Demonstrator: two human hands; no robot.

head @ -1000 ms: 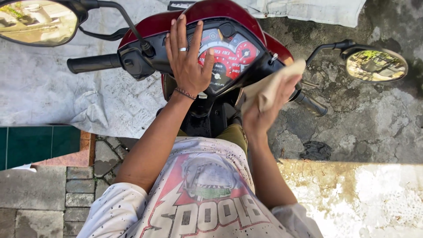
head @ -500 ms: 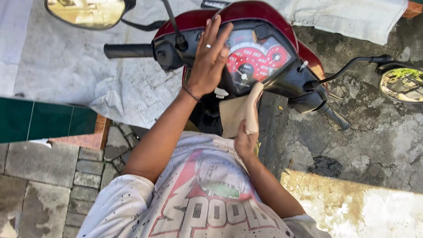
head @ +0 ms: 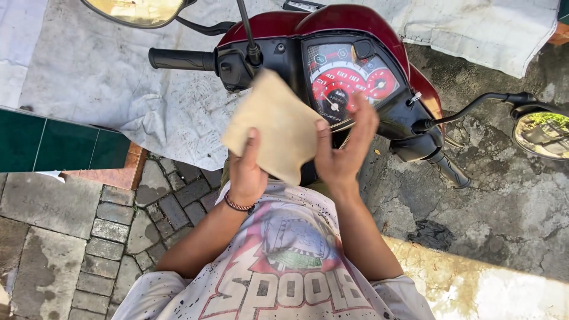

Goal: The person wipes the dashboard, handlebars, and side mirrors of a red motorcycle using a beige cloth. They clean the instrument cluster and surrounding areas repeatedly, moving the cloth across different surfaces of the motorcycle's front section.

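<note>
Together, the left hand point(head: 246, 172) and right hand point(head: 342, 151) pinch a folded tan cloth point(head: 274, 126) by its lower edges, holding it up before the red motorcycle's point(head: 332, 24) speedometer point(head: 347, 80), between the handlebar grips, above stained concrete ground point(head: 510, 201).

One screen-type item: scooter instrument panel point(head: 349, 80), top centre between the handlebars. Black housing, red dial faces, white markings, white needle. No packages, labels or signs.
</note>
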